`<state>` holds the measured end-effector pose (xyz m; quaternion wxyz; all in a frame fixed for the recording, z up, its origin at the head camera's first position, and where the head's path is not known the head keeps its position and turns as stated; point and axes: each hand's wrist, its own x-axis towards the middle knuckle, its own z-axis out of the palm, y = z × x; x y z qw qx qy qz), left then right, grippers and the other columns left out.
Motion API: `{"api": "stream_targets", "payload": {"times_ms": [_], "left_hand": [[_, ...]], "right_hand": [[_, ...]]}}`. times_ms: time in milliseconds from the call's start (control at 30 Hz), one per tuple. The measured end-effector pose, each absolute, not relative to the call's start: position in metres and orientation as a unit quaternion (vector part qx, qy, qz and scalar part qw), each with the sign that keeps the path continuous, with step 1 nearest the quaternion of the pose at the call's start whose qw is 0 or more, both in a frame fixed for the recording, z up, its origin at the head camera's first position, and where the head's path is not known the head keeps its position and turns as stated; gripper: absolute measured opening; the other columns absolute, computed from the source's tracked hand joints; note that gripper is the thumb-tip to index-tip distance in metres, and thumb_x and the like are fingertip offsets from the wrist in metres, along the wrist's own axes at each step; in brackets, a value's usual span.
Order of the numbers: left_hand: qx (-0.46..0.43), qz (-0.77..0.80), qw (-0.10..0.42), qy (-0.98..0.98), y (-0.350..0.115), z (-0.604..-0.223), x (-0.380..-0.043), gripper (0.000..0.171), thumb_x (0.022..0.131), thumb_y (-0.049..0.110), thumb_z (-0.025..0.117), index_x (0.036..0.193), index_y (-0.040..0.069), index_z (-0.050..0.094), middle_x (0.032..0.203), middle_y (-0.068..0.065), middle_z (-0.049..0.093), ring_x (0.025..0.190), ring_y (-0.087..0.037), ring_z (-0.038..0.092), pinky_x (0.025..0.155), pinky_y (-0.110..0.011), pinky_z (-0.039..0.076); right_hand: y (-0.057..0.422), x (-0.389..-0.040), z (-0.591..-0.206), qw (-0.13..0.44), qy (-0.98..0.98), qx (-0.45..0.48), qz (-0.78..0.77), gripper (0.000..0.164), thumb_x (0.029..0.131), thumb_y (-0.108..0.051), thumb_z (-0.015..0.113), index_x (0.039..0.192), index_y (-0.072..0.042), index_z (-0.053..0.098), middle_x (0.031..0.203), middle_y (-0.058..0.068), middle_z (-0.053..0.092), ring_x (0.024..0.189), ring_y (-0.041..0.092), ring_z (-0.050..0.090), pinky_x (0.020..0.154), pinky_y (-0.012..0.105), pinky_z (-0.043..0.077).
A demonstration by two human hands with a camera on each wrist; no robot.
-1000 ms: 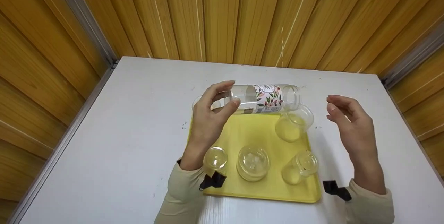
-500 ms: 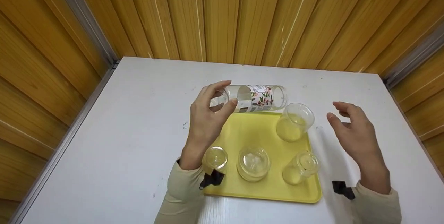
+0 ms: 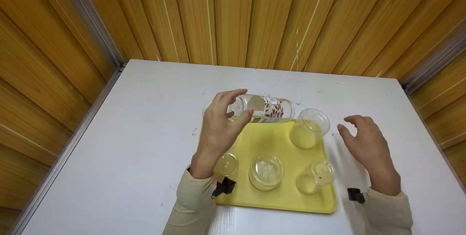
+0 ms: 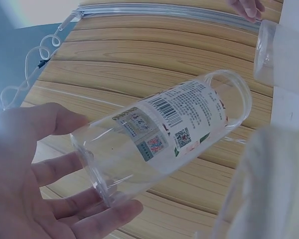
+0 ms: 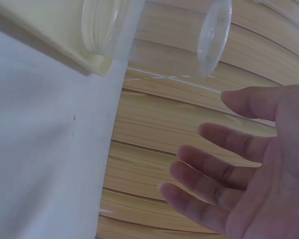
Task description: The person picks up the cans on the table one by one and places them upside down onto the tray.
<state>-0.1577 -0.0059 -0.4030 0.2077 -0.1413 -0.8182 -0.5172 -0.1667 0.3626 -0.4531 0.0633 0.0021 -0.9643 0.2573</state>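
Note:
My left hand holds a clear plastic jar by one end, thumb and fingers spread round its rim. The jar lies sideways over the far edge of the yellow tray, its other end toward the right. In the left wrist view, the jar's label shows a barcode and printed text. My right hand hovers to the right of the tray with nothing in it. Its fingers are relaxed and apart in the right wrist view, near an upright clear cup.
Along the tray's near side stand a small clear container, a wide round one and a narrow one. Another clear rim is partly hidden behind my left hand. The white table meets wood-patterned walls.
The jar has shifted left and slightly down, away from the upright cup, and its right end is now lower. My right hand has dropped a little, and its fingers have opened out.

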Motion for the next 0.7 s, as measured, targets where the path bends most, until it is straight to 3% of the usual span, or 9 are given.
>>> {"api": "stream_targets", "payload": {"times_ms": [233, 700], "left_hand": [[-0.145, -0.52, 0.19, -0.82, -0.006, -0.403, -0.157, 0.041, 0.095, 0.017, 0.078, 0.136, 0.01, 0.07, 0.131, -0.01, 0.065, 0.12, -0.034, 0.064, 0.086, -0.043, 0.062], [-0.162, -0.46, 0.199, -0.85, -0.001, -0.405, -0.157, 0.039, 0.096, 0.016, 0.078, 0.134, 0.009, 0.071, 0.127, -0.011, 0.066, 0.114, -0.028, 0.066, 0.087, -0.042, 0.057]], "right_hand": [[0.365, -0.171, -0.464, 0.051, -0.969, 0.006, 0.24, 0.045, 0.108, -0.027, 0.061, 0.135, 0.009, 0.059, 0.133, 0.036, 0.054, 0.12, 0.055, 0.054, 0.089, 0.069, 0.048], [0.364, -0.173, -0.488, -0.016, -0.979, 0.026, 0.203, 0.05, 0.109, -0.032, 0.058, 0.136, 0.01, 0.058, 0.135, 0.038, 0.052, 0.12, 0.056, 0.053, 0.085, 0.07, 0.05]]}}
